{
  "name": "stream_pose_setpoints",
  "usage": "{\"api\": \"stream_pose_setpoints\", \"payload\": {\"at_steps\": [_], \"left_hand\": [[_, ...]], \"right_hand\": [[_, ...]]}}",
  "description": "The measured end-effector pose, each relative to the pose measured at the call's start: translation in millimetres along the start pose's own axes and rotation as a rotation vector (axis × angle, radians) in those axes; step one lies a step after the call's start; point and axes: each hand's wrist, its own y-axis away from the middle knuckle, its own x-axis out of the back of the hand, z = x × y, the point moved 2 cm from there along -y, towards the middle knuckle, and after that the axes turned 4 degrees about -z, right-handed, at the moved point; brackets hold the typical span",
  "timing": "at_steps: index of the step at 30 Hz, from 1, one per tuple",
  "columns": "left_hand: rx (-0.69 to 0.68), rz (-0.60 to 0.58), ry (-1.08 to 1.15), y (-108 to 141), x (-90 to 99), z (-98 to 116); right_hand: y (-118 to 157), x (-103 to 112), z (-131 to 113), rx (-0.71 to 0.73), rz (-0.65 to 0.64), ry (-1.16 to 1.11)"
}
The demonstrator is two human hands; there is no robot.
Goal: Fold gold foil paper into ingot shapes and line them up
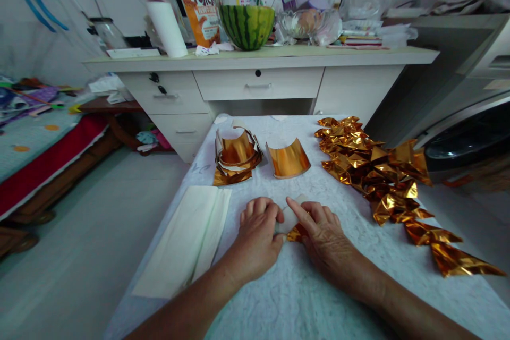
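Note:
Between my hands, low over the cloth-covered table, is a small sheet of gold foil paper (295, 233), its pale back mostly facing up. My left hand (258, 231) has its fingers curled and its thumb at the paper's left edge. On the right side, my right hand (326, 234) presses on the paper with the index finger stretched out and the other fingers bent over it. Just beyond lies a curved stack of gold foil sheets (292, 159). Left of that stands a rolled bundle of gold foil paper (238, 151). Folded gold foil pieces (374, 164) are heaped at the right.
White paper sheets (187, 234) lie along the table's left side. Behind the table is a white desk (258, 61) holding a watermelon half (247, 26), an orange snack bag (199, 2) and a paper roll (167, 29). A washing machine (478, 101) stands at the right.

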Motion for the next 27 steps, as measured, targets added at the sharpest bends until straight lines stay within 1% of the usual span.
{"api": "stream_pose_setpoints", "payload": {"at_steps": [4, 7, 9, 11, 12, 13, 14, 15, 17, 20, 22, 27], "left_hand": [[0.001, 0.008, 0.014, 0.4, 1.1, 1.4], [-0.001, 0.009, 0.019, 0.3, 1.3, 1.1], [-0.01, 0.011, 0.021, 0.3, 1.0, 0.1], [-0.017, 0.021, 0.024, 0.5, 0.5, -0.9], [-0.018, 0.027, 0.025, 0.5, 0.2, -1.3], [-0.017, 0.032, 0.026, 0.5, -0.1, -1.6], [-0.014, 0.038, 0.026, 0.5, -0.5, -1.7], [-0.01, 0.044, 0.027, 0.4, -0.9, -1.7], [-0.008, 0.056, 0.029, 0.3, -1.8, -1.6], [-0.02, 0.076, 0.03, 0.4, -3.9, -2.0], [-0.027, 0.092, 0.029, 0.5, -5.3, -2.2], [-0.015, 0.114, 0.021, -0.4, -6.2, 0.0]], "right_hand": [[0.8, 4.0, -0.9, 0.0, -0.026, -0.053], [1.4, 12.7, -3.0, 0.005, -0.052, -0.109], [1.3, 21.3, -2.6, 0.022, -0.055, -0.176], [0.0, 29.2, 1.1, 0.033, -0.072, -0.309], [-1.2, 33.1, 5.0, 0.0, -0.03, -0.372], [-2.6, 36.5, 10.0, -0.054, 0.041, -0.394], [-4.2, 38.9, 14.9, -0.093, 0.107, -0.374], [-5.9, 40.0, 19.2, -0.119, 0.143, -0.326], [-9.4, 40.0, 25.5, -0.151, 0.171, -0.212], [-12.6, 36.9, 28.5, -0.195, 0.122, -0.071], [-13.1, 35.0, 26.9, -0.196, 0.086, -0.012], [-13.0, 32.7, 23.2, -0.187, 0.086, 0.033]]}}
